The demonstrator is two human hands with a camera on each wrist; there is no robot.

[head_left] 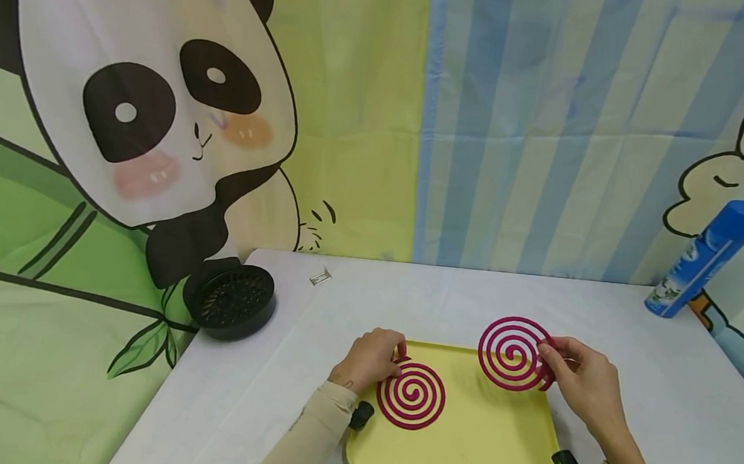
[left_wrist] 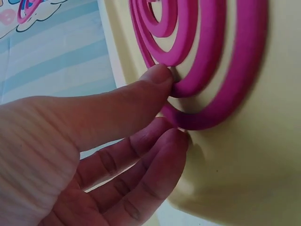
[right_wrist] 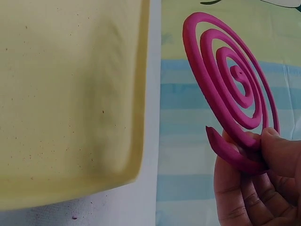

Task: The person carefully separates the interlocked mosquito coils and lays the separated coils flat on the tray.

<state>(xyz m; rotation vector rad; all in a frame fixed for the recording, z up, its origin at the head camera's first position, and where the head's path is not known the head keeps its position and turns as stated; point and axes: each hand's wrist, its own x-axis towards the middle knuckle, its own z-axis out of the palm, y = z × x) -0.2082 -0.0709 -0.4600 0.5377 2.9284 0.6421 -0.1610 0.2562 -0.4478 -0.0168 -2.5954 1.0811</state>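
A magenta mosquito coil is over the left part of a yellow tray. My left hand pinches this coil's outer edge, thumb above and fingers below, as the left wrist view shows. A second magenta mosquito coil is held up above the tray's far right corner. My right hand grips its outer turn between thumb and fingers. In the right wrist view this coil stands tilted, clear of the tray, its pointed outer end sticking out past the fingers.
A round black container with a slotted face sits at the table's left edge. Near it lies a small metal stand. A blue spray can stands at the back right. Printed curtains hang behind the white table.
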